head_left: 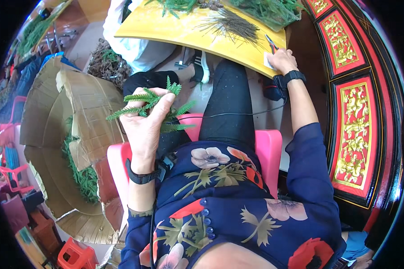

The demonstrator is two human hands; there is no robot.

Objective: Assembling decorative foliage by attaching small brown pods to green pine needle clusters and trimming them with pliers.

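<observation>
Pinched between thumb and fingers of my left hand [143,127] is a green fern-like artificial sprig [141,97], its leaflets fanning out on both sides above my lap. My right hand [282,61] reaches to the near right corner of the yellow table [166,28]. Its fingers curl against a pair of pliers [271,43] with red and dark handles, partly covered by the hand. A small white piece [268,61] shows beside that hand at the table edge. Left of the pliers, a heap of thin dark wire stems [233,28] lies on the table.
More green sprigs [177,5] and a clear bag of greenery [271,12] sit at the table's far side. On my left stands an open cardboard box [87,105] with greenery inside; behind it is a brown tangled heap [107,62]. A carved red-and-gold panel [352,134] stands close on my right.
</observation>
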